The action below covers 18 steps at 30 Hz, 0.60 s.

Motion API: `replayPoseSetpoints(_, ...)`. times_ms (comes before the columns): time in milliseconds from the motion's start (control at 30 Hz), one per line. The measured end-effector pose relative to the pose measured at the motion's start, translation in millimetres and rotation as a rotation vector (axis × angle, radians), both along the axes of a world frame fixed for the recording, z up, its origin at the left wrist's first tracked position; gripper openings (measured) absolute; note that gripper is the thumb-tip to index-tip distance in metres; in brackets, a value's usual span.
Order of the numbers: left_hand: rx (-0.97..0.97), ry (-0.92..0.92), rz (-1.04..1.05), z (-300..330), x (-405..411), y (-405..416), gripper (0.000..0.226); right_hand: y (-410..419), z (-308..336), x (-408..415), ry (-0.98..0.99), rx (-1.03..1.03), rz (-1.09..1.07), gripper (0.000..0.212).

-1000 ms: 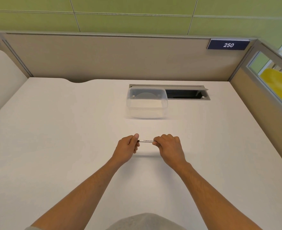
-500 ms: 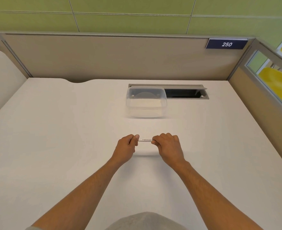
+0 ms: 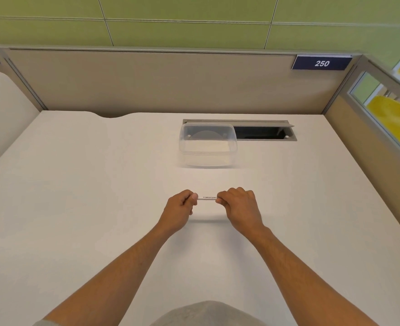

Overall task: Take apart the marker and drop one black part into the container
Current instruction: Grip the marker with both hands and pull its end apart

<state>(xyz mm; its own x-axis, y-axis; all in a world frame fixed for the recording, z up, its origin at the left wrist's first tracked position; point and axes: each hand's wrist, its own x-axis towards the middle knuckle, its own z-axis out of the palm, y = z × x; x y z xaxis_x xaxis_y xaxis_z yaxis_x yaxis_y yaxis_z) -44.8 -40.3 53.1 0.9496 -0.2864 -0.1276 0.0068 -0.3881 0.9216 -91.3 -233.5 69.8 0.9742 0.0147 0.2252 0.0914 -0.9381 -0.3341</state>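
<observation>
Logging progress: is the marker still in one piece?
Cannot tell: both hands, left hand and right hand, cover the marker's ends; only its white barrel shows.

A white desk (image 3: 76, 208) with an open cable hatch (image 3: 262, 132), beige partitions (image 3: 147, 83), a "250" plate (image 3: 321, 63).

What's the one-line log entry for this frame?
both hands grip marker ends | left hand | right hand | not separated | container open, beyond

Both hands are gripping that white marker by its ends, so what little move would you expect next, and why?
Probably a straight pull apart. The left hand and right hand each clamp one end of the marker, held level above the desk; only its white middle shows, undivided. The clear container waits open just beyond.
</observation>
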Motion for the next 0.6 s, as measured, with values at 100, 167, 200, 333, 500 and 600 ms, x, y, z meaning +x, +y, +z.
replayPoseSetpoints(100,-0.009,0.096,0.003,1.1,2.4,-1.1,0.041,0.1,0.6,0.3,-0.006,-0.001,0.001,0.017)
replayPoseSetpoints(167,-0.041,0.165,-0.021,3.3,3.5,-1.8,0.044,-0.8,-0.3,0.1,0.001,-0.004,0.002,0.017)
replayPoseSetpoints(200,-0.049,0.189,-0.033,4.4,3.9,-2.2,0.044,-1.1,-0.9,-0.3,0.004,-0.002,0.003,0.017)
replayPoseSetpoints(333,-0.115,0.276,0.003,8.1,4.5,-6.4,0.047,-0.3,-1.3,0.3,-0.005,0.003,0.003,0.016)
replayPoseSetpoints(500,-0.12,0.273,0.033,6.4,3.8,-8.7,0.05,-0.9,-1.2,2.4,-0.026,-0.013,-0.015,0.014)
replayPoseSetpoints(600,-0.078,0.158,-0.005,2.9,2.2,-5.5,0.035,-4.6,-3.3,1.8,-0.01,0.005,-0.026,0.015)
